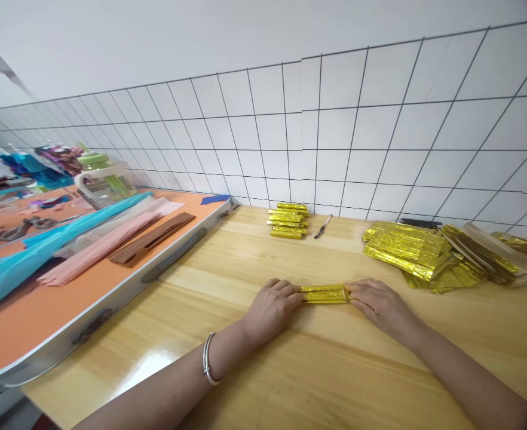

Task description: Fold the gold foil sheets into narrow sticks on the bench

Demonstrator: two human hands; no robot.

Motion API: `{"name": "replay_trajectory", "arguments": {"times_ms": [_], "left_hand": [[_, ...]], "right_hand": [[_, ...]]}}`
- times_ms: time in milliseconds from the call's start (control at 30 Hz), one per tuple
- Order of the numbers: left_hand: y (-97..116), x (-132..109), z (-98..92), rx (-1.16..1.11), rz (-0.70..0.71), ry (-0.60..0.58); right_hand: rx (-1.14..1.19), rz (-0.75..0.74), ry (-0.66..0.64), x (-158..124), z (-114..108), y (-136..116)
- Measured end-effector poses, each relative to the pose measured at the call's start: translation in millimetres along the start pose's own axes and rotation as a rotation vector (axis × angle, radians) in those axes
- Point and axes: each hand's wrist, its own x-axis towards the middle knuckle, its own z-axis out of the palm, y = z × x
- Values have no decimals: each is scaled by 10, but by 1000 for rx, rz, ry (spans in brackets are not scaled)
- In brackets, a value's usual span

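A narrow, folded piece of gold foil paper lies on the wooden table between my two hands. My left hand has its fingers closed on the left end of the foil paper. At the opposite end, my right hand pinches the foil paper, its fingertips over the edge. Beyond them, near the wall, sits a small stack of folded gold foil pieces. A pen lies just right of that stack. To the right is a larger pile of flat gold foil sheets.
The wooden table meets a white gridded wall. On the left, an orange-topped table holds blue crepe paper, pink paper, brown paper, scissors and a green-lidded bottle. A black object lies behind the foil pile.
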Motion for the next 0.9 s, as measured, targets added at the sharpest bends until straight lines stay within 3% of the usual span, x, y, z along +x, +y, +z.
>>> {"name": "replay_trajectory", "arguments": {"times_ms": [200,500,900], "left_hand": [[15,-5,39,-23,-37,37],[20,9,48,-144,-112,77],[64,114,130,-332,-377,183]], "right_hand": [[51,68,-78,4,-63,-16],[73,44,1,29,25,6],[118,276,93,194,133,-88]]}}
